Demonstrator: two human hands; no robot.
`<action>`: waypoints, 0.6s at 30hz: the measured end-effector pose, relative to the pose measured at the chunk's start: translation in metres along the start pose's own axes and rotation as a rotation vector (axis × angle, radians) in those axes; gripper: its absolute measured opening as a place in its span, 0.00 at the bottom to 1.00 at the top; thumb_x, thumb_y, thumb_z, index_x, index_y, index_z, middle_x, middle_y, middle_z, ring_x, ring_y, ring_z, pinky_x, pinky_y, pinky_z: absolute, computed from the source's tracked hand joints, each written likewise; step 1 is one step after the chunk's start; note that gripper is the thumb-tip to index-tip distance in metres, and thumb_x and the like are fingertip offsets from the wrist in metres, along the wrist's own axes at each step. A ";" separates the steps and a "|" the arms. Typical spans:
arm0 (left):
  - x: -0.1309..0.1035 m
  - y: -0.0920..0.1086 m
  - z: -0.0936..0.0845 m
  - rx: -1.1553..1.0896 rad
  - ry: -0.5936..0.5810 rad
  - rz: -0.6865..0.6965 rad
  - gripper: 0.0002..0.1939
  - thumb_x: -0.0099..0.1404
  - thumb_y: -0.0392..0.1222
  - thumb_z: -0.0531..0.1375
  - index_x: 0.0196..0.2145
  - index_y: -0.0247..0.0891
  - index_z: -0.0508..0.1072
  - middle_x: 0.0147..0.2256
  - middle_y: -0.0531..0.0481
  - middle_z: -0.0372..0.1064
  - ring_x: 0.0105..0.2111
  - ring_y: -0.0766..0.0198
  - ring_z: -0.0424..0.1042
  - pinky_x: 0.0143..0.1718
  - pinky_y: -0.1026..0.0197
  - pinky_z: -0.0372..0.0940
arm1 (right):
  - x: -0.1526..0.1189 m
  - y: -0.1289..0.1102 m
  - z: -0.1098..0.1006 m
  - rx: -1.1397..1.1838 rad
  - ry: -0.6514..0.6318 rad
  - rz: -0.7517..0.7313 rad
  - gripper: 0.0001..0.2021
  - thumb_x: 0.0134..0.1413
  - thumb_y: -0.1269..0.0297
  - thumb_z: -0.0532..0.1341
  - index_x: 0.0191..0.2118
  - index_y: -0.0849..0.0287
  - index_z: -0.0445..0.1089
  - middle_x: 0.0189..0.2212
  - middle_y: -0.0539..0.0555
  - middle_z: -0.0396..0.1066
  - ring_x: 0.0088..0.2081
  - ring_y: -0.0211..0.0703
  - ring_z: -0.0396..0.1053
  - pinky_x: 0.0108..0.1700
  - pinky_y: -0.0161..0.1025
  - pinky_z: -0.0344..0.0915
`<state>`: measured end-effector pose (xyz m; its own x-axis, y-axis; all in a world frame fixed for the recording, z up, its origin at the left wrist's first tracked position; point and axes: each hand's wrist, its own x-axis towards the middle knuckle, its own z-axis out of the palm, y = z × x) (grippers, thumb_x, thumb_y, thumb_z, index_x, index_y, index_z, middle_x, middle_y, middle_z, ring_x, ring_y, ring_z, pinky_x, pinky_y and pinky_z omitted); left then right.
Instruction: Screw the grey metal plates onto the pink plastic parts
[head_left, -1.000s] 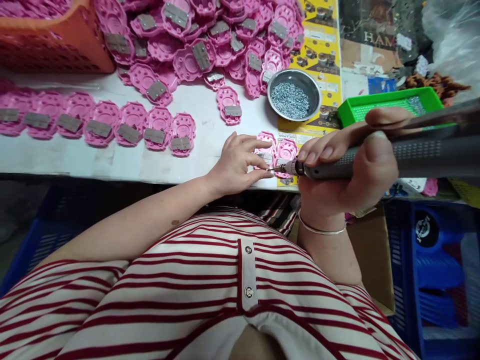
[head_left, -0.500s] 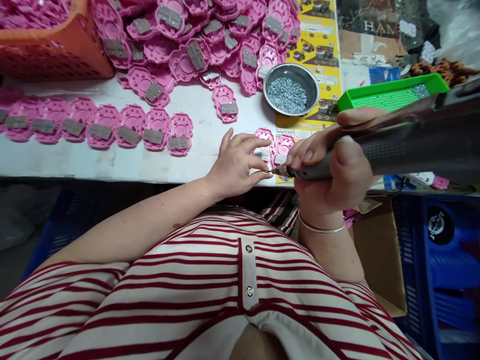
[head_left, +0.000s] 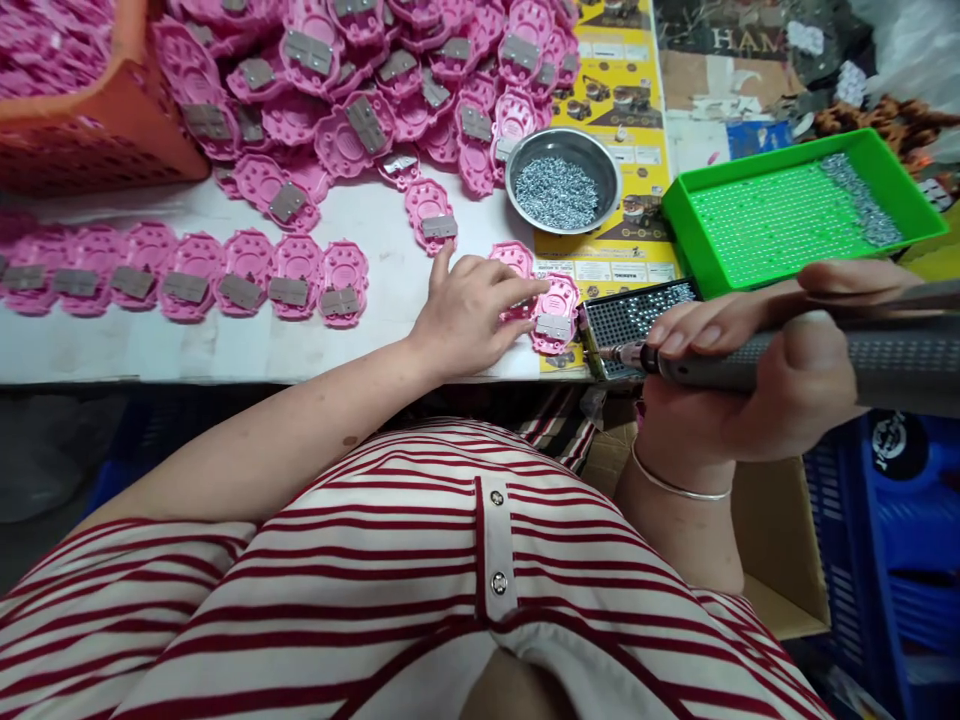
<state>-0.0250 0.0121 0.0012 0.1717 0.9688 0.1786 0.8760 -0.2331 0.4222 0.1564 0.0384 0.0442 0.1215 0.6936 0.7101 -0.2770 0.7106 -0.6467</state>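
Observation:
My right hand (head_left: pixel 750 370) is wrapped round a dark power screwdriver (head_left: pixel 720 365), whose tip lies over a black screw tray (head_left: pixel 637 315) with small holes and silver screws. My left hand (head_left: pixel 476 315) rests at the table's front edge with its fingers spread. Its fingertips touch the left side of a pink plastic part (head_left: pixel 555 315) with a grey metal plate. Another pink part (head_left: pixel 512 258) lies partly hidden under the left fingers. Behind my left index finger and thumb sits a single pink part (head_left: pixel 431 215).
Pink parts form a row (head_left: pixel 247 270) on the left and a heap (head_left: pixel 360 90) behind, beside an orange basket (head_left: pixel 161 110). A metal bowl of screws (head_left: pixel 562 180) stands behind my hands, and a green tray (head_left: pixel 795 200) with screws is at the right.
The screwdriver in my right hand has moved right, away from my left fingertips to the black tray, which now shows. My left thumb and index finger have parted from its tip.

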 end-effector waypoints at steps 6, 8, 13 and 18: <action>0.025 0.026 -0.003 0.215 -0.223 0.155 0.26 0.63 0.61 0.64 0.54 0.47 0.76 0.53 0.42 0.70 0.58 0.42 0.63 0.65 0.27 0.37 | 0.002 -0.006 -0.014 0.074 0.018 0.023 0.07 0.54 0.63 0.66 0.40 0.52 0.76 0.20 0.42 0.66 0.19 0.29 0.64 0.22 0.33 0.68; 0.033 0.033 -0.005 0.272 -0.282 0.159 0.28 0.61 0.60 0.66 0.54 0.44 0.76 0.55 0.40 0.68 0.58 0.41 0.64 0.65 0.27 0.38 | 0.003 -0.007 -0.016 0.039 0.022 0.043 0.07 0.54 0.64 0.65 0.40 0.51 0.76 0.19 0.42 0.67 0.18 0.31 0.63 0.21 0.35 0.67; 0.037 0.037 -0.008 0.254 -0.342 0.167 0.22 0.62 0.52 0.66 0.50 0.37 0.76 0.51 0.39 0.69 0.53 0.44 0.68 0.61 0.36 0.54 | 0.003 -0.007 -0.022 -0.073 0.052 0.021 0.04 0.55 0.61 0.63 0.31 0.52 0.74 0.18 0.44 0.66 0.18 0.34 0.65 0.21 0.39 0.66; 0.025 0.019 -0.018 0.131 -0.302 0.105 0.16 0.64 0.43 0.63 0.47 0.32 0.74 0.47 0.40 0.69 0.47 0.54 0.70 0.48 0.55 0.67 | 0.001 -0.009 -0.028 -0.135 0.000 0.181 0.15 0.54 0.57 0.60 0.20 0.57 0.63 0.16 0.46 0.56 0.18 0.33 0.60 0.23 0.40 0.63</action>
<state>-0.0121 0.0307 0.0299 0.3730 0.9256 -0.0646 0.8934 -0.3395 0.2941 0.1859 0.0360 0.0431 0.0812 0.8111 0.5793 -0.1646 0.5841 -0.7948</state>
